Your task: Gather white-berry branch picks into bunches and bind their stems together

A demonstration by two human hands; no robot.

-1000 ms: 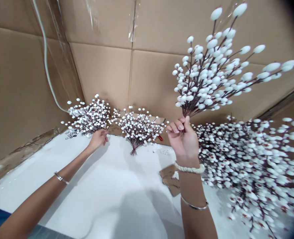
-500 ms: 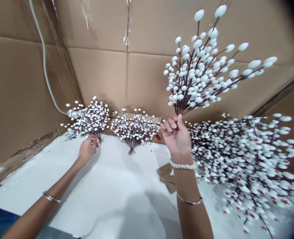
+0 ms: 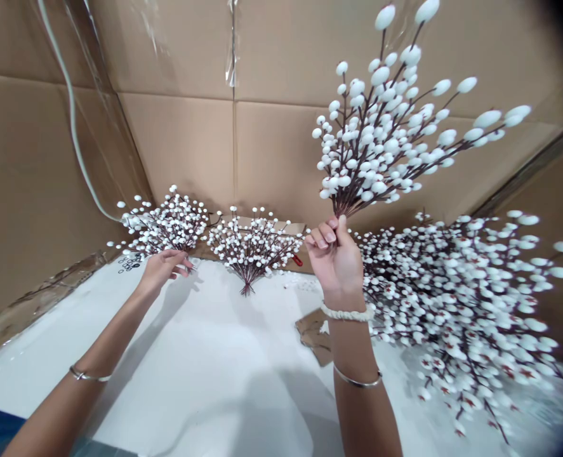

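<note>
Corrugated cardboard sheets (image 3: 181,146) are lining the wall behind a white table top (image 3: 205,343), and in front of them a berry spray (image 3: 381,120) is fanning out in mid-air, its thin dark-brown stems branching into dozens of glossy white oval beads, the largest sitting near the tips. The right hand (image 3: 336,260) is closing firmly around the gathered stem ends, holding the spray upright above the table. A rope bracelet (image 3: 346,313) and a metal bangle (image 3: 357,381) are circling that wrist. Just beside it, a large heap of similar sprays (image 3: 452,298) is spreading across the table. The left hand (image 3: 162,270) is open, its fingers loosely spread at the base of a smaller bunch (image 3: 167,225), though contact is hard to make out. Another bunch (image 3: 252,247) is sitting between the two hands.
</note>
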